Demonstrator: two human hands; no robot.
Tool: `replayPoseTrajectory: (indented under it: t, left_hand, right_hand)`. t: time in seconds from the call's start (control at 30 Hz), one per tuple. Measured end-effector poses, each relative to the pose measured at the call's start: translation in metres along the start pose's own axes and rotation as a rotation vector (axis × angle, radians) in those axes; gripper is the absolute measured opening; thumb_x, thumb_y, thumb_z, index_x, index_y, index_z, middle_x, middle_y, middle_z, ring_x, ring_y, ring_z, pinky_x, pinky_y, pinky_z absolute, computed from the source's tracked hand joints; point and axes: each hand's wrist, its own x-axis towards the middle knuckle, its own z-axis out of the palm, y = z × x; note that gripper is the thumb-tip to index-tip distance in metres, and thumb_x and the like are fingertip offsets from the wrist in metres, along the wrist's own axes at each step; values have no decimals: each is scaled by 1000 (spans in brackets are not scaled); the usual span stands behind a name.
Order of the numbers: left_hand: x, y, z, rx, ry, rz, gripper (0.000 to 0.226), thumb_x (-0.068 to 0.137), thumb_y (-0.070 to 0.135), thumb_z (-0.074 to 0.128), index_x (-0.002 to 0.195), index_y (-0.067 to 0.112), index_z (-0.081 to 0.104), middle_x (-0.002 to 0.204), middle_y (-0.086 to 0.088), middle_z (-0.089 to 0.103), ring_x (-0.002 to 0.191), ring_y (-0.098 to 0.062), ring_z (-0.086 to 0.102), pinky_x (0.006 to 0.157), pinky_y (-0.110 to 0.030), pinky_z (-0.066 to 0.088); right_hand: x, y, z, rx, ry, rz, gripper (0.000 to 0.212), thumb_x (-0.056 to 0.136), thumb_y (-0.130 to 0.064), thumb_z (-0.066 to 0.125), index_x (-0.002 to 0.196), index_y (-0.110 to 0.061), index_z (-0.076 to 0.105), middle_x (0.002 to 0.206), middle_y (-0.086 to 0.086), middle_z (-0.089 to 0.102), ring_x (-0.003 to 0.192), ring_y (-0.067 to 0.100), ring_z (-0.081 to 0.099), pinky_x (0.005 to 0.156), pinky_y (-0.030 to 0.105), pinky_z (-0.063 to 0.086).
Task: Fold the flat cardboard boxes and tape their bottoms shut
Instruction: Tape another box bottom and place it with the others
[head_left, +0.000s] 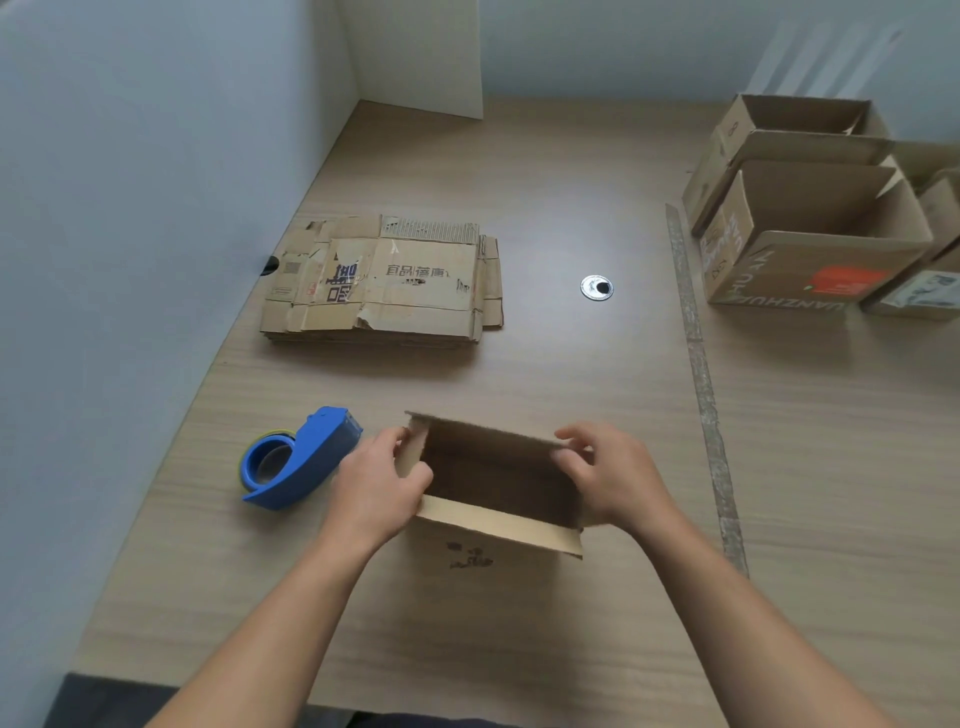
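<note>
Small brown cardboard box (498, 483) stands opened on the wooden table (571, 649), near edge, open end up. Left hand (379, 488) pinches the left end flap; right hand (613, 478) pinches the right end wall, apparently to square the box before the flaps are folded. Blue handheld tape dispenser (296, 460) lies just left, within reach. Stack of flat worn cardboard blanks (384, 280) waits farther back; folded open boxes (810, 228) sit far right.

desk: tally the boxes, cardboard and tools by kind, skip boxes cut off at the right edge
held box: 1
open boxes at right: 2
flat cardboard stack: 1
tape dispenser: 1
total: 5
</note>
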Motion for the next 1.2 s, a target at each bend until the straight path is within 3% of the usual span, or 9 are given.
replayPoseTrajectory:
  t: [0.17, 0.27, 0.37, 0.43, 0.57, 0.73, 0.87, 1.07, 1.2]
  left_hand:
    - [-6, -4, -9, -152, -41, 64, 25, 98, 20, 49, 114, 30, 65, 99, 9, 68, 86, 0, 59, 66, -16, 40]
    - [-8, -10, -7, -186, -41, 93, 18, 98, 21, 49, 96, 31, 64, 79, 12, 62, 75, -6, 56, 65, -23, 42]
    - [-10, -18, -6, -262, -90, 89, 25, 97, 29, 57, 120, 36, 63, 102, 12, 65, 95, -6, 61, 84, -32, 52]
    - [-10, -29, -7, -304, -209, 137, 54, 89, 40, 69, 138, 44, 48, 120, 18, 58, 109, 2, 59, 91, -24, 50]
    - [-9, -45, -10, -304, -389, 254, 93, 67, 51, 79, 144, 61, 27, 135, 24, 46, 124, 10, 48, 99, -11, 41]
    - [-5, -49, -14, -111, -435, 403, 89, 79, 30, 80, 140, 68, 27, 141, 19, 37, 126, 13, 41, 99, -2, 35]
    - [-3, -47, -19, -87, -336, 434, 57, 81, 39, 79, 126, 56, 49, 130, 26, 48, 116, 13, 49, 96, -9, 46]
    - [-5, -49, -12, -100, -90, 342, 38, 82, 49, 71, 116, 36, 60, 107, 26, 60, 96, 13, 56, 74, -1, 41]
    - [-6, -47, -6, -117, -1, 300, 47, 81, 60, 69, 118, 31, 63, 106, 18, 64, 89, 7, 59, 71, -4, 39]
  right_hand:
    - [-1, 3, 1, 209, 123, 143, 25, 96, -36, 62, 115, -22, 70, 105, -7, 69, 102, 16, 62, 85, 29, 46]
    - [1, 2, 3, 418, 147, 277, 31, 97, -39, 60, 122, -22, 65, 108, -7, 63, 106, 13, 57, 86, 27, 41]
    - [3, 0, 7, 573, 153, 369, 20, 100, -38, 54, 108, -24, 66, 106, -6, 65, 104, 15, 58, 82, 30, 42]
    - [2, -4, 12, 633, 160, 390, 23, 101, -36, 49, 95, -20, 64, 96, -5, 65, 92, 14, 57, 73, 31, 42]
    - [2, -8, 22, 642, 226, 432, 31, 100, -37, 45, 84, -13, 58, 84, 1, 59, 93, 24, 53, 75, 37, 40]
    - [6, -10, 25, 668, 241, 449, 29, 98, -38, 46, 82, -16, 58, 86, 1, 60, 100, 27, 53, 81, 39, 42]
    - [1, -7, 17, 703, 191, 375, 30, 101, -36, 48, 84, -14, 61, 77, -3, 56, 76, 18, 50, 64, 32, 37]
    - [-12, 15, 11, 861, 41, 205, 25, 105, -27, 45, 123, -27, 63, 119, -27, 57, 101, -31, 45, 80, -4, 36]
    - [-22, 30, 15, 883, 11, 189, 30, 102, -28, 52, 130, -32, 63, 129, -20, 62, 126, -7, 49, 108, 24, 38]
